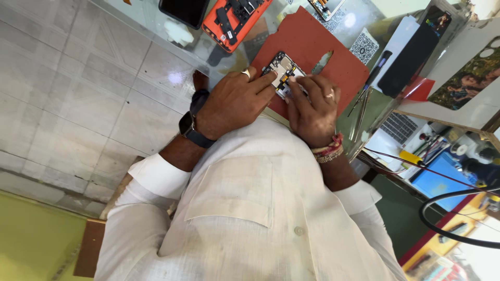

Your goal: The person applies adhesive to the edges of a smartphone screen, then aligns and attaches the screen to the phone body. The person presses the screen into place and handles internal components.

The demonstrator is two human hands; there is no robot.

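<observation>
While both hands press on it, the small opened phone circuit board (284,73) lies on the red-brown work mat (312,47) on the glass table (359,112), long axis diagonal; left hand (237,101) pinches its near-left edge, right hand (312,104) fingertips its right.

From my remote seat I see pale square floor tiles (78,88) spreading left of the grip, a glossy glass worktop (156,36) catching soft daylight above it, and cluttered wooden shelving (458,156) crowding the right beyond the counter edge.
</observation>
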